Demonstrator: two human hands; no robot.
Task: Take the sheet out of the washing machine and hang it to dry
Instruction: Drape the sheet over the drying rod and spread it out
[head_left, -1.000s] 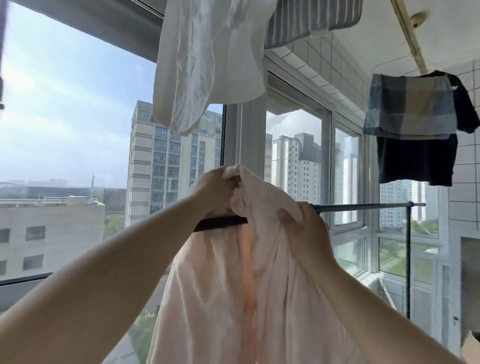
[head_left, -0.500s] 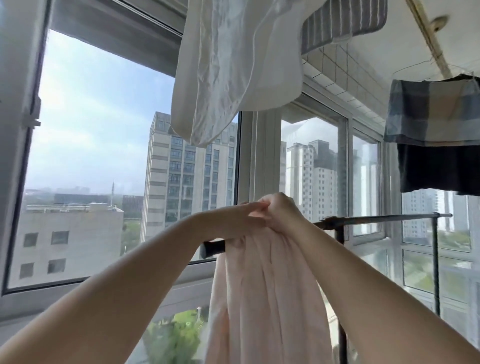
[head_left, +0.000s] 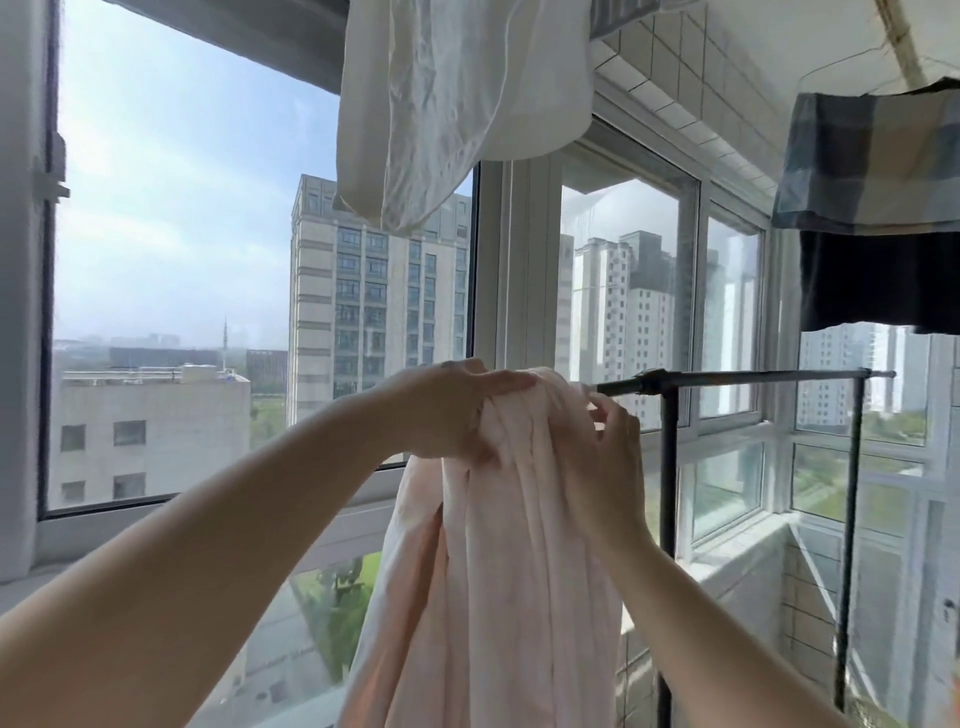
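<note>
Both hands, left hand (head_left: 457, 410) and right hand (head_left: 597, 457), grip the bunched sheet (head_left: 498, 571) over the rail (head_left: 753, 376); its weight hanging toward 6 o'clock could drag it off.

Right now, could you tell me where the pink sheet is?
The pink sheet hangs bunched over the black rail at lower centre, between the left hand and right hand.

The sheet (head_left: 498, 545) hides the rail's (head_left: 753, 376) left end; its hem runs off-frame.
</note>
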